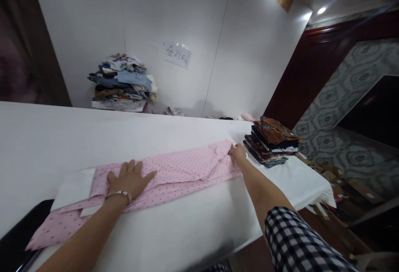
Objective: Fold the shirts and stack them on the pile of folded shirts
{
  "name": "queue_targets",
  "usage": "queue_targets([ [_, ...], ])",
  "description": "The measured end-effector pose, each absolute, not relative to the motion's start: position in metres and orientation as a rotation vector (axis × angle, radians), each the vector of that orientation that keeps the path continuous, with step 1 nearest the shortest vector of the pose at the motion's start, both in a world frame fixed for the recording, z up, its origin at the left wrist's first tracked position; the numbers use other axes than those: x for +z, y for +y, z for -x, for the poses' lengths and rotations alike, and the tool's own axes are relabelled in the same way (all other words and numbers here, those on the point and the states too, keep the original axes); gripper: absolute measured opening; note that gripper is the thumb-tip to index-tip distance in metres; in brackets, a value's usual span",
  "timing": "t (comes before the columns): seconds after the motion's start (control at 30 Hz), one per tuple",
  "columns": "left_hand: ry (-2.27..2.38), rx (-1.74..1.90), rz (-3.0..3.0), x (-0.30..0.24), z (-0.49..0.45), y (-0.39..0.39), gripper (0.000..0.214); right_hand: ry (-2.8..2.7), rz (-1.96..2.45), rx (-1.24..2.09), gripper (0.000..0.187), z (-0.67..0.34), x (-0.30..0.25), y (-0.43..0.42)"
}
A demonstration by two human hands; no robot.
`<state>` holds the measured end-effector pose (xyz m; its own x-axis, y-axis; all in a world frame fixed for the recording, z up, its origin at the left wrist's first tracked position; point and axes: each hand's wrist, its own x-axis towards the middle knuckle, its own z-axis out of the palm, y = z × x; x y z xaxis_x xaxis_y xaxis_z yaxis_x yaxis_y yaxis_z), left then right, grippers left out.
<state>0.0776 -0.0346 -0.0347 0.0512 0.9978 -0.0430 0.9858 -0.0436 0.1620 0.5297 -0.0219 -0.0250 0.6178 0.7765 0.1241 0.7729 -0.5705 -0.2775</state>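
A pink shirt (183,166) with small dark dots lies across the white table, folded into a long strip. My left hand (129,178) rests flat on its left part, fingers spread. At the far right end, my right hand (238,152) has its fingers closed on the edge of the cloth. A flat white rectangular piece (75,186) sticks out from the strip's left end, partly covered by the fabric. Below it, a loose pink flap spreads toward the table's near left edge.
A folded clothes stack (271,143) stands on the table's right end. Beyond the far edge, a tall clothes pile (124,82) sits against the white wall, near a paper sign (177,55). A black object (26,230) is at the near left corner. Boxes (358,191) lie at right.
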Motion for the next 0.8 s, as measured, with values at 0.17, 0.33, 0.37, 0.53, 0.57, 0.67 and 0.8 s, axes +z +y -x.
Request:
queue_targets([
  [0.17,2.070,0.089,-2.193,-0.032,-0.078,-0.037,0.087,-1.355,2.485,-0.082,0.053,-0.523,-0.026,-0.026],
  [0.33,2.077,0.095,-2.167,-0.034,-0.077,-0.036,0.089,-1.468,2.478,-0.118,0.043,-0.521,-0.028,-0.030],
  [0.37,2.077,0.099,-2.164,-0.035,-0.077,-0.035,0.089,-1.488,2.484,-0.111,0.039,-0.521,-0.028,-0.029],
  [0.53,2.079,0.115,-2.182,-0.037,-0.076,-0.034,0.088,-1.495,2.560,-0.058,0.032,-0.519,-0.029,-0.021],
  [0.57,2.077,0.116,-2.191,-0.037,-0.076,-0.034,0.088,-1.476,2.580,-0.049,0.032,-0.518,-0.029,-0.020],
  [0.67,2.070,0.101,-2.210,-0.036,-0.076,-0.035,0.088,-1.429,2.613,-0.038,0.036,-0.519,-0.028,-0.018],
  [0.8,2.083,0.053,-2.187,-0.035,-0.078,-0.035,0.089,-1.441,2.599,-0.034,0.037,-0.522,-0.028,-0.023],
])
